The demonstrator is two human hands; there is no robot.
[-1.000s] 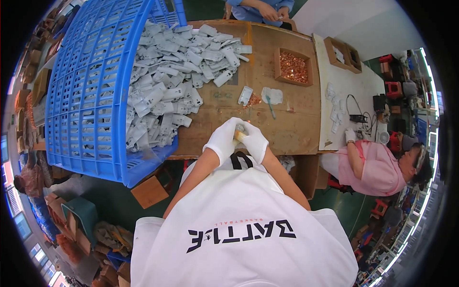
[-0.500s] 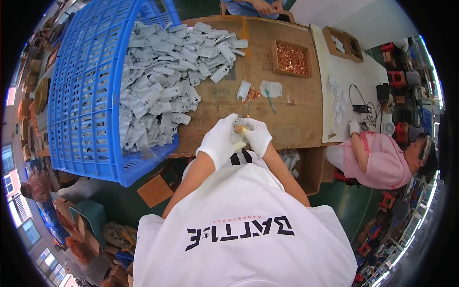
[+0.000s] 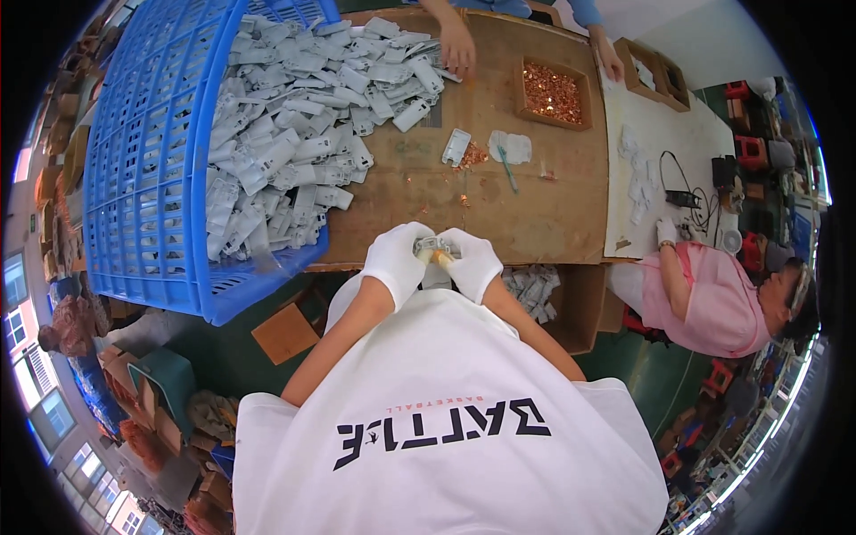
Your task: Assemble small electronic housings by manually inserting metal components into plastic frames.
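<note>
Near the table's front edge, my white-gloved left hand (image 3: 394,261) and right hand (image 3: 475,262) meet, fingers closed around a small grey-white plastic part (image 3: 432,243). Fingers cover much of it. A yellowish-orange patch shows beside my right fingertips; I cannot tell what it is. Farther out on the cardboard-covered table lies a single white plastic shell (image 3: 456,146), with loose copper pieces (image 3: 473,155) beside it. To their right, a thin teal stick (image 3: 507,168) lies partly on a white pad (image 3: 519,147).
A big heap of white plastic shells (image 3: 308,111) spills from a tipped blue crate (image 3: 147,178) at left. Copper pieces fill a cardboard box (image 3: 584,98) at far right. Across the table are another person's hands (image 3: 458,49). A person in pink (image 3: 700,294) sits at right.
Both my hands have drawn a little lower and toward me, still around the part. The person across the table has spread their hands apart, one reaching beside the heap.
</note>
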